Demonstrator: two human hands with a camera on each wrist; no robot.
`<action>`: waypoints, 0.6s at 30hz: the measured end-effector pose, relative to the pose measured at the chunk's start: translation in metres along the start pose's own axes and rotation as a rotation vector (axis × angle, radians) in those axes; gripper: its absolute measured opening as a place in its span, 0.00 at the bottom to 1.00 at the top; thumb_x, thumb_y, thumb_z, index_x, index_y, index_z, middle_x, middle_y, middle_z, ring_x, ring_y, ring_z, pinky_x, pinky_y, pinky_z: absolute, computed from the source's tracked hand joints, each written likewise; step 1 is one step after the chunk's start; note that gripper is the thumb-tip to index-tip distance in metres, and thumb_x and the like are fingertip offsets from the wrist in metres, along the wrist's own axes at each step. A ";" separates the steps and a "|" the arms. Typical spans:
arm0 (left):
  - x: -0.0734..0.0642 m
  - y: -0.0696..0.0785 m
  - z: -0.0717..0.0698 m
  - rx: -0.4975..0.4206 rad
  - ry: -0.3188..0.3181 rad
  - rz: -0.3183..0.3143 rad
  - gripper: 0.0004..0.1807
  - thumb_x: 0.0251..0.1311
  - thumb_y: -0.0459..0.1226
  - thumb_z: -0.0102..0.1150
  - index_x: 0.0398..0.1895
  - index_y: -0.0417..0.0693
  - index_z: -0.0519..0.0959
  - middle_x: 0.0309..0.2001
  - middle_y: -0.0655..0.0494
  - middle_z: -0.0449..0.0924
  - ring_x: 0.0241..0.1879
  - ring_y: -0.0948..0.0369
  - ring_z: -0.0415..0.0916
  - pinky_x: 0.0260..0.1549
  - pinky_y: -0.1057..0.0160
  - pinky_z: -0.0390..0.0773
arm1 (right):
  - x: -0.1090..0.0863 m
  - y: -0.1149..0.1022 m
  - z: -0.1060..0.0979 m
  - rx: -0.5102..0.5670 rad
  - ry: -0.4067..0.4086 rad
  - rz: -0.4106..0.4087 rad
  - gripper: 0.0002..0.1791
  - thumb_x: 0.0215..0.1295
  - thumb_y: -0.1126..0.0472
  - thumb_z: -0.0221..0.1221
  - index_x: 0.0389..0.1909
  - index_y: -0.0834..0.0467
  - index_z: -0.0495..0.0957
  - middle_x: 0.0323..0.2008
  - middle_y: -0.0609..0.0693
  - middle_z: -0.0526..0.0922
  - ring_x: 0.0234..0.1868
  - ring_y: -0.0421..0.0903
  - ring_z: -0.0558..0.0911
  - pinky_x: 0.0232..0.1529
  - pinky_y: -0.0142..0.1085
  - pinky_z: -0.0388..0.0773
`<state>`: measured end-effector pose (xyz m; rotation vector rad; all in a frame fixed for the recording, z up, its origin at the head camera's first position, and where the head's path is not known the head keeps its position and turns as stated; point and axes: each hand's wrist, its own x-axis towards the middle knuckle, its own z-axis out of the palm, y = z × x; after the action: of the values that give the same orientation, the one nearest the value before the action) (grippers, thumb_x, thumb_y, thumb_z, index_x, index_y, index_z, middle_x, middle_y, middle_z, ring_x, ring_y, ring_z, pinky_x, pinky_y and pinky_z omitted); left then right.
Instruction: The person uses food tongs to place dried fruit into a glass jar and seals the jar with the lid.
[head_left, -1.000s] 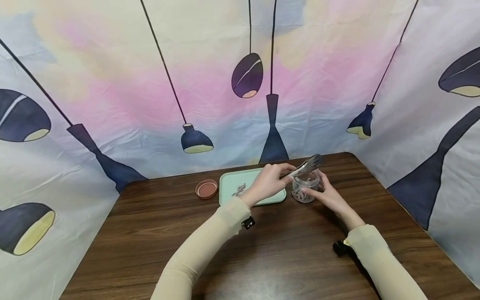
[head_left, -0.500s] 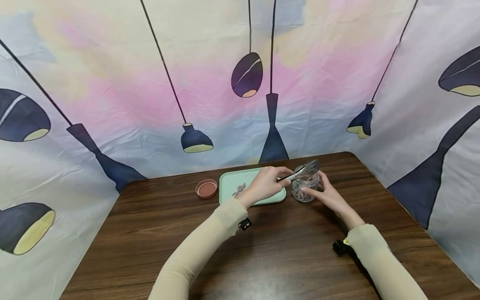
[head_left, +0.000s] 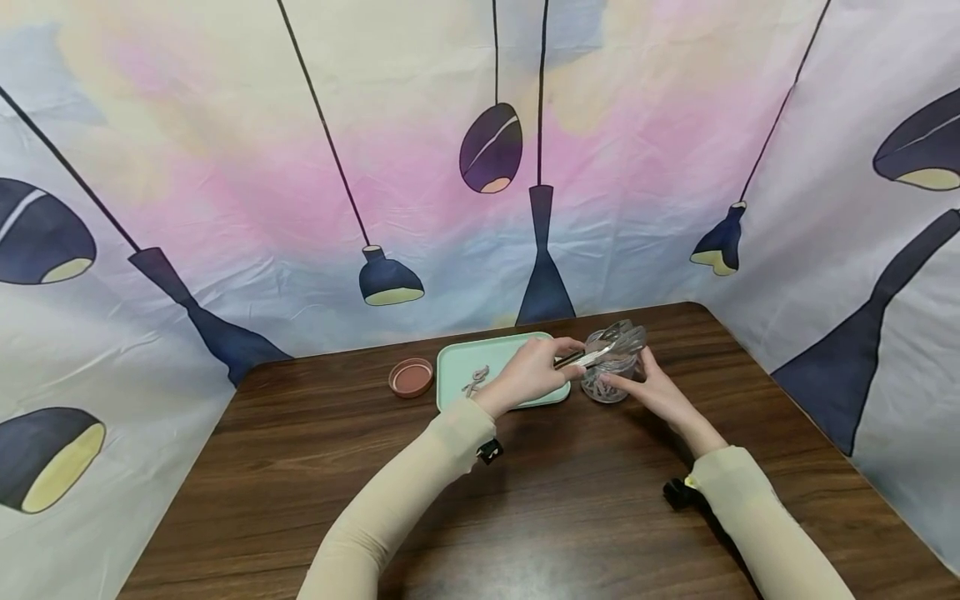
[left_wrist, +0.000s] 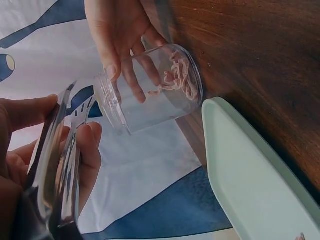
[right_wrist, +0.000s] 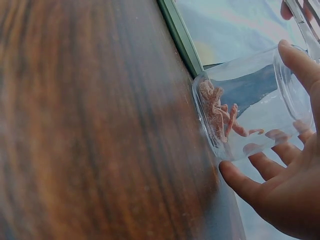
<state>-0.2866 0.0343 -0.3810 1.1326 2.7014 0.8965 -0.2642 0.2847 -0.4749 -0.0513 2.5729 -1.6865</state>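
My left hand holds a pair of metal tongs, whose slotted tips stand spread apart over the mouth of a clear jar. In the left wrist view the thumb and fingers lie on either side of the tongs, and nothing shows between the tips. My right hand grips the jar from the right, thumb and fingers around its wall. Pinkish-brown curled strips lie at the bottom of the jar. A few similar strips rest on the pale green tray, partly behind my left forearm.
A reddish-brown round lid lies left of the tray on the dark wooden table. The jar stands close beside the tray's right end. A fabric backdrop printed with lamps hangs right behind the table's far edge.
The tongs have come down a little toward the jar's mouth, and their tips have spread apart. My right hand stays on the jar, and the strips on the tray have not moved.
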 end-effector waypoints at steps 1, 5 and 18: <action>0.000 0.000 0.000 -0.007 0.000 -0.003 0.22 0.71 0.46 0.59 0.66 0.52 0.78 0.58 0.54 0.82 0.57 0.60 0.79 0.53 0.59 0.78 | 0.000 -0.001 0.000 0.001 -0.002 0.001 0.61 0.66 0.39 0.64 0.81 0.46 0.26 0.80 0.63 0.40 0.77 0.67 0.47 0.67 0.67 0.52; -0.001 -0.003 -0.002 -0.019 0.015 -0.024 0.24 0.71 0.47 0.60 0.67 0.52 0.77 0.60 0.54 0.81 0.59 0.59 0.78 0.54 0.58 0.77 | 0.000 -0.003 0.000 -0.002 -0.002 0.014 0.61 0.66 0.40 0.64 0.81 0.47 0.27 0.80 0.63 0.41 0.77 0.67 0.47 0.68 0.67 0.52; -0.015 -0.028 -0.026 0.018 0.085 -0.108 0.33 0.63 0.51 0.68 0.70 0.56 0.74 0.38 0.54 0.85 0.17 0.63 0.62 0.28 0.61 0.69 | 0.001 0.000 0.000 0.009 0.006 0.002 0.58 0.65 0.41 0.66 0.82 0.42 0.34 0.80 0.62 0.40 0.77 0.68 0.44 0.67 0.68 0.51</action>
<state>-0.3003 -0.0043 -0.3767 0.9619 2.8125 0.9269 -0.2651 0.2841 -0.4748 -0.0435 2.5686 -1.7006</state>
